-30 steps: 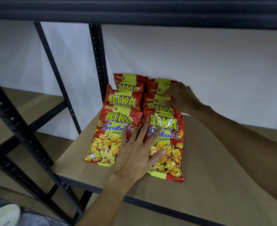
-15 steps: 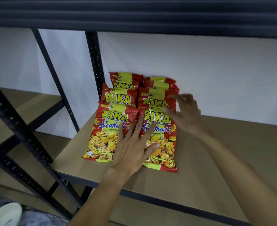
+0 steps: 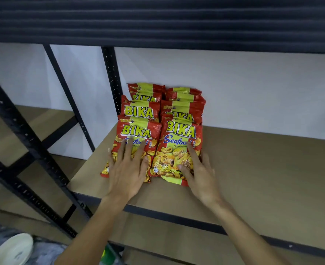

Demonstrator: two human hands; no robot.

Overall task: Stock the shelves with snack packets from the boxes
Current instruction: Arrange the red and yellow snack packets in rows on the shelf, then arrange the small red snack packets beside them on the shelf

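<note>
Lying flat on packets (image 3: 179, 133): left hand (image 3: 126, 170), right hand (image 3: 200, 174).

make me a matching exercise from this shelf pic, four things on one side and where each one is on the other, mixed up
Things
1. left hand
2. right hand
3. black upright post
4. white round object

Places
A. bottom left corner of the view
B. resting on the front right BIKA packet
C. standing behind the rear packets, by the wall
D. resting on the front left BIKA packet

Pairs: 1-D, 2-B, 3-C, 4-A
</note>
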